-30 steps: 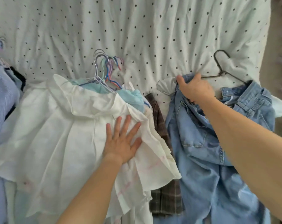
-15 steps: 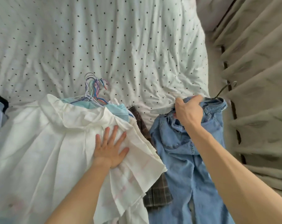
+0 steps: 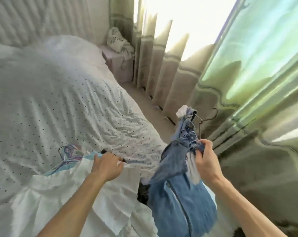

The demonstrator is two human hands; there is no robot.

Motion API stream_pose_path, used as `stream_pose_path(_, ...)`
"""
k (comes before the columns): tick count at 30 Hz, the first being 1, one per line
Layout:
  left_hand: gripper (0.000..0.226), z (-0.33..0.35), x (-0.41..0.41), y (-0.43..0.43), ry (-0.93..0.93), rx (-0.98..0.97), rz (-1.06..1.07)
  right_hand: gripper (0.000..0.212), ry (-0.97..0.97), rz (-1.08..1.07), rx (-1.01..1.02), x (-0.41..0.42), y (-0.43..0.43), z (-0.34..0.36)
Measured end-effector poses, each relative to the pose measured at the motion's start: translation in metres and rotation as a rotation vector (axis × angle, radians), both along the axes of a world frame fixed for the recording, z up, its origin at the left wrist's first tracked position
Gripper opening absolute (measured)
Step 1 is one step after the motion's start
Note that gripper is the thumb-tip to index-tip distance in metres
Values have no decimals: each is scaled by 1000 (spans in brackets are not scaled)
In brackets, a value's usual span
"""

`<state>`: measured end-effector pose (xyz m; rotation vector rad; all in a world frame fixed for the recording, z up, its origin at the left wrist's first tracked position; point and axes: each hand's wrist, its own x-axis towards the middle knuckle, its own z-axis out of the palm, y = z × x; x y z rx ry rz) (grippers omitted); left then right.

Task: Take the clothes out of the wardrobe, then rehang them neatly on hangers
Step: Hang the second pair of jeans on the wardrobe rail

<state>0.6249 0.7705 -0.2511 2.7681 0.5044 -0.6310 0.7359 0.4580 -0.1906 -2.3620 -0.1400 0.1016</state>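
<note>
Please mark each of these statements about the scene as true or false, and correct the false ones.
1. The right hand grips the denim jeans. True.
2. The jeans lie flat on the bed. False: they hang in the air from the right hand, beside the dotted bedsheet.
3. A dark hanger sticks out near the top of the jeans. True.
4. The coloured hangers lie on the floor. False: they lie on the bedsheet, near the left hand.

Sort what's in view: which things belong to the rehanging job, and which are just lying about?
Job: denim garment, gripped by right hand; dark hanger; white garment; coloured hangers.
Lying about: dotted bedcover; pillow; curtains; crumpled bag.
</note>
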Motion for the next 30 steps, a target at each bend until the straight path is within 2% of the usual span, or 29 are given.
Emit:
stream_pose_path(5,43,92,54,-64,-302,66,-241,28,-199,5,-129,-69,-83,84)
stream_pose_path(8,56,140,82,-124,-542,-20,-361,29,-333,-21,-188,-117,-135,130)
stream_pose_path(11,75,191,93,-198,-828,-143,-571,33,-446,-66,-249,-167,-181,163)
stream_pose_path(14,76,243,85,-278,-1037,-228,-821,26,-533,-101,-312,-221,-223,181)
stream_pose_path(18,60,272,56,-379,-986,-217,-1131,25,-551,-228,-394,-303,-279,178)
stream_pose_path(22,55,272,-9,-475,-936,-404,-1328,24,-493,-395,-425,-395,-326,164)
stream_pose_path(25,58,263,-75,-538,-796,-533,-1407,22,-442,-503,-439,-460,-349,151)
stream_pose_path(27,62,260,-118,-569,-765,-557,-1444,30,-385,-642,-408,-500,-364,144)
stream_pose_path(30,63,253,-177,-606,-623,-562,-1509,54,-262,-932,-232,-561,-383,138)
